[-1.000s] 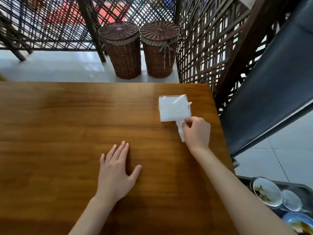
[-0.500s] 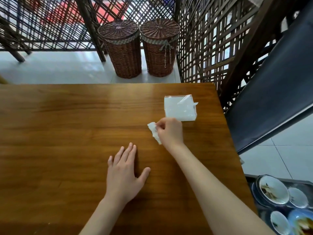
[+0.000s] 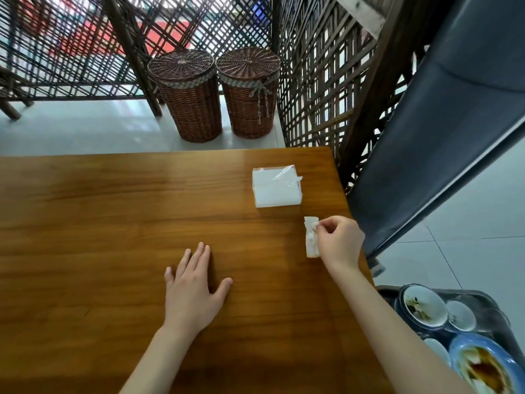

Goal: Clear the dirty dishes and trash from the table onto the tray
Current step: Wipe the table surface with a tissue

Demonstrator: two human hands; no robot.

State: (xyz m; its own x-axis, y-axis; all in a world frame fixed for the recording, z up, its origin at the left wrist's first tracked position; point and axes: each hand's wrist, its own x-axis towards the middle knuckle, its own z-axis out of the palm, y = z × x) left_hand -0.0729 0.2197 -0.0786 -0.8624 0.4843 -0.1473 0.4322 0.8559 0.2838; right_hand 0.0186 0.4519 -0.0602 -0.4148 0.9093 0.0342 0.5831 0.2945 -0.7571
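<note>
My right hand (image 3: 339,241) pinches a crumpled white paper napkin (image 3: 311,240) just above the wooden table (image 3: 113,223), near its right edge. My left hand (image 3: 194,291) lies flat on the tabletop with its fingers straight, holding nothing. A plastic-wrapped pack of white napkins (image 3: 277,190) lies on the table beyond my right hand. Off the table's right side, low at the lower right, stands a dark tray (image 3: 488,301) holding several dirty dishes: a blue-rimmed bowl (image 3: 423,307), small white cups (image 3: 460,315) and a blue plate with brown sauce (image 3: 483,368).
Two brown wicker baskets (image 3: 187,95) (image 3: 248,92) with lids stand on the pale floor beyond the table's far edge. A dark wooden lattice screen (image 3: 318,81) runs behind them and along the right. A slanted grey panel (image 3: 443,143) stands close to the table's right edge.
My right hand carried the crumpled napkin left across the table and then back right to the table's edge. My left hand stayed flat on the table.
</note>
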